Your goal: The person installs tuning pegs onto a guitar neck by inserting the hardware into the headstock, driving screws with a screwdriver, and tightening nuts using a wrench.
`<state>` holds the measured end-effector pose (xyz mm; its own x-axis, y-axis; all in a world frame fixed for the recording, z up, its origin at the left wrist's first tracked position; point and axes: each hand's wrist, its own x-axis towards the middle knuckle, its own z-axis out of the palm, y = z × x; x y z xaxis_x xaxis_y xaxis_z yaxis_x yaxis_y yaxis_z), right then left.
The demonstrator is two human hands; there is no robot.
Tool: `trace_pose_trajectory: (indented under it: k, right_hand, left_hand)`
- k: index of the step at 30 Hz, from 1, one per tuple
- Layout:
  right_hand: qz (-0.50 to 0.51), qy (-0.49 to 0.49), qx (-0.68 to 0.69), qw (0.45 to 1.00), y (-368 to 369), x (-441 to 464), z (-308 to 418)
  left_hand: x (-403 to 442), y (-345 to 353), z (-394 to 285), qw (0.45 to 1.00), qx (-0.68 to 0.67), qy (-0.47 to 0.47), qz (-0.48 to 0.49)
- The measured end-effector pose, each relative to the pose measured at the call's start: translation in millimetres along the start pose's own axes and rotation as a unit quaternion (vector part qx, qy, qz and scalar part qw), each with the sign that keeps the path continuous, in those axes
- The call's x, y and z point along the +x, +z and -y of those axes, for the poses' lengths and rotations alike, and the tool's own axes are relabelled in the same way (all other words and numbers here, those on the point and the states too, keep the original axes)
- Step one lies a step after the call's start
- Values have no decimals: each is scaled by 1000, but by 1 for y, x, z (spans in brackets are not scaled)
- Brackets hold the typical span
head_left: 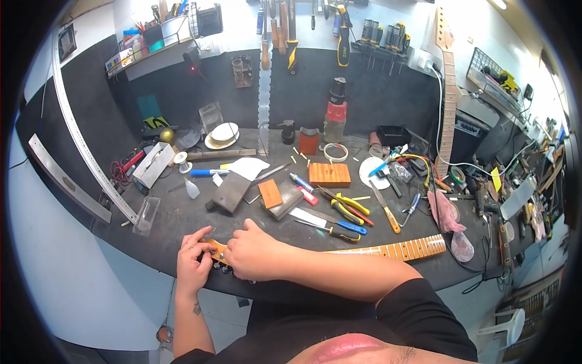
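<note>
The guitar neck [413, 249] lies flat along the near edge of the dark workbench [163, 227]. Its headstock [213, 247] is at the left end, under the two hands, and the fret part runs off to the right, partly hidden by the right arm. Shiny tuning pegs [225, 269] poke out on the side near the person.

The left hand [195, 258] is at the tip of the headstock. Its fingers are bent around the tip, and one finger sticks out over it. I cannot tell if they pinch a peg. The right hand [248, 250] is on top of the headstock, just beside the left one. Its fingers are curled in, but the tips are hidden, so I cannot tell what they grip.

Past the neck lie a screwdriver [345, 234] with a black and yellow handle, yellow pliers [347, 212] and a flat blade with a wooden handle [393, 221]. A small orange-brown block [270, 194] rests between two gray blocks. A striped wooden block [329, 175] sits farther back. A pink cloth [444, 211] is near the neck's right end. Another guitar neck [448, 109] stands upright at the back right.
</note>
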<state>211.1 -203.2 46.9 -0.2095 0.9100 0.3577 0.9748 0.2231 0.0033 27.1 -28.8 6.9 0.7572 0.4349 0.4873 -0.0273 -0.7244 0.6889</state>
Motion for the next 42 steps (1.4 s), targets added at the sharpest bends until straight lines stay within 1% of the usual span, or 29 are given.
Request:
trace_pose_trajectory:
  k: [2,3,5,7,8,10,11,13,14,16,17,18,21,24,25,27,28,31,32,35,38,40,42]
  right_hand:
    - [117,19,-6,993,-10,7,1]
    - [175,31,-5,984,-14,9,1]
    - [91,31,-9,995,-16,4,1]
    - [-6,35,-5,999,-12,-2,4]
    - [-10,27,-10,1000,-6,-3,4]
    - [-21,10,-18,1000,7,-2,2]
    - [78,18,-12,997,-5,2,2]
    - [133,19,-8,991,-22,6,4]
    - [161,18,-10,987,-24,5,3]
    - [70,14,-24,997,-16,-2,3]
    - [27,17,-25,999,-8,-3,2]
    - [-15,22,-26,999,-2,-4,2]
    - [17,13,-1,1000,2,-4,3]
    - [86,15,20,996,-1,-1,1]
    - [93,8,22,995,-7,-1,1]
    - [73,20,22,997,-17,-3,2]
    - [63,25,22,997,-18,-4,2]
    - [26,12,36,999,0,-3,4]
    - [34,10,41,999,3,-1,4]
    - [55,6,41,998,3,2,3]
    - [80,12,23,997,-12,1,6]
    - [107,13,24,994,-23,-3,6]
    - [104,11,21,994,-19,-2,6]
  left_hand:
    - [3,2,-13,998,-33,-36,-33]
    - [3,2,-13,998,-35,-51,-33]
    - [0,2,-11,995,-37,-88,-25]
    - [-1,0,-5,999,3,-46,-13]
    - [0,0,-3,999,22,-22,-8]
    - [2,2,-2,1000,12,-16,1]
    - [1,2,1,1000,11,-16,4]
    - [0,2,-2,1000,7,-23,-2]
    - [-1,2,-5,998,-23,-54,-6]
    - [-2,5,-8,990,-83,-112,-18]
    - [-2,2,-5,993,-34,-109,2]
    - [-2,1,-3,994,-31,-103,0]
    - [0,4,0,997,-12,-82,6]
    - [3,4,1,999,27,-13,39]
    - [5,3,1,998,43,13,43]
    - [1,8,-4,994,-77,-76,-6]
    - [0,11,-7,983,-135,-121,-31]
    - [-1,1,7,993,-60,-105,4]
    - [-1,-1,7,995,-30,-98,15]
    - [0,0,8,998,54,2,27]
    - [0,1,10,998,46,-3,43]
    - [-1,3,8,999,8,-36,31]
    - [-3,6,9,997,-35,-71,17]
